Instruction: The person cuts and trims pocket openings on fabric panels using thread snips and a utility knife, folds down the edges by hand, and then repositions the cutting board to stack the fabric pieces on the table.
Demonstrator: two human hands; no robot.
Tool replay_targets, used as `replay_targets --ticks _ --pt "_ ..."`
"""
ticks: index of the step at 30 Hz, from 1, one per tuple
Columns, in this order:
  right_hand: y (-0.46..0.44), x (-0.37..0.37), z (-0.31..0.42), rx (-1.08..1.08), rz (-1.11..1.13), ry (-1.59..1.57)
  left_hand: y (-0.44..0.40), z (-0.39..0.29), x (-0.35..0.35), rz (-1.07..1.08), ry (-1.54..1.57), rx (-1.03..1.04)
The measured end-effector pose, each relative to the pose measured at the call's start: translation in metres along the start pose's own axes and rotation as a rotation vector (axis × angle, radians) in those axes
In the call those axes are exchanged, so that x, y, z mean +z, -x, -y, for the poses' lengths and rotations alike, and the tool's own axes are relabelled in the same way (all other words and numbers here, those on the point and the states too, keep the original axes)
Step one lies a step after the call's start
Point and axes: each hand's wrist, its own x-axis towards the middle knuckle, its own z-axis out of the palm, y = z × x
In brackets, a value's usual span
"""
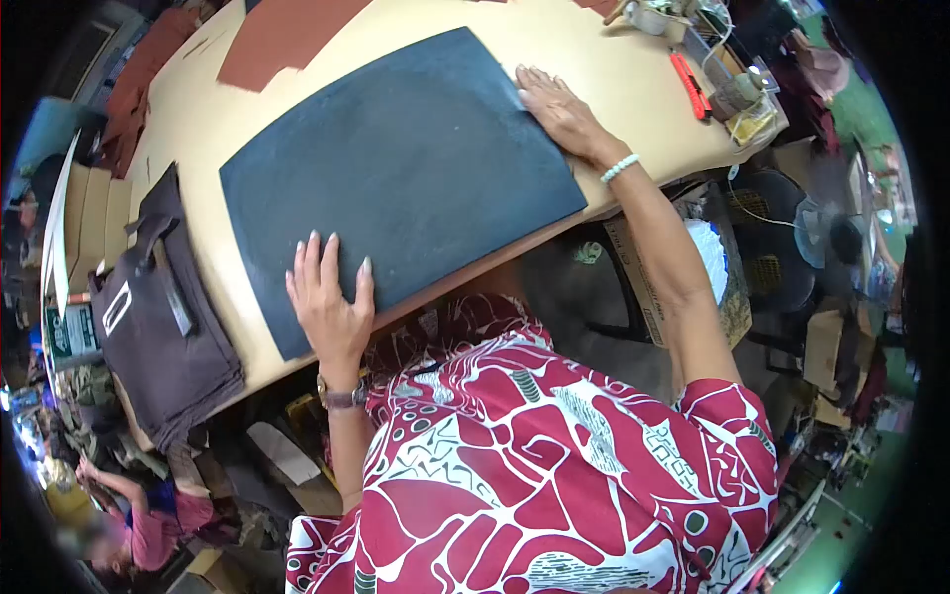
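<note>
A large, flat, dark blue-grey board (406, 173) lies on the pale table top in front of me. My left hand (332, 297) rests on its near left part, palm down with the fingers stretched out. At the board's right edge lies my right hand (562, 114), its fingers extended and pointing away to the upper left, partly on the board's rim. Neither hand grips anything. To the left of the board is a stack of dark brown cloth or leather pieces (173, 337), with a hammer-like tool (173, 287) on top.
Reddish-brown sheets (287, 40) lie at the table's far side. A red utility knife (690, 84) sits on the right, near a cluttered box of tools (737, 89). Beyond the right edge stand a dark chair (777, 238) and a cardboard box (638, 277). A person in pink (153, 525) is at lower left.
</note>
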Motion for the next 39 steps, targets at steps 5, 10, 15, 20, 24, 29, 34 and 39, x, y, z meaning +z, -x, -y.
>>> replay_targets --ticks 5,10,15,20,24,29,34,39 --pt "0.076 -0.004 0.014 -0.045 0.01 -0.156 0.002 0.002 0.01 -0.018 -0.008 0.001" --pt "0.162 -0.006 0.049 -0.073 -0.179 -0.135 -0.002 0.003 0.014 -0.029 -0.005 0.008" --pt "0.191 0.005 0.05 0.462 -0.271 -0.467 -0.004 0.001 0.016 -0.008 0.008 -0.02" --pt "0.119 -0.005 0.047 0.348 -0.578 -0.186 -0.003 0.003 0.014 -0.007 0.088 -0.016" --pt "0.052 0.009 0.044 0.421 -0.352 -0.138 -0.007 0.02 -0.003 -0.1 0.218 -0.15" --pt "0.03 0.019 0.089 0.436 -0.297 0.134 0.003 0.058 -0.004 -0.202 0.226 -0.412" --pt "0.035 0.024 0.072 0.388 -0.393 0.114 0.004 0.048 0.002 -0.226 0.28 -0.431" --pt "0.031 0.03 0.06 0.33 -0.404 0.1 0.002 0.043 0.006 -0.305 0.287 -0.502"
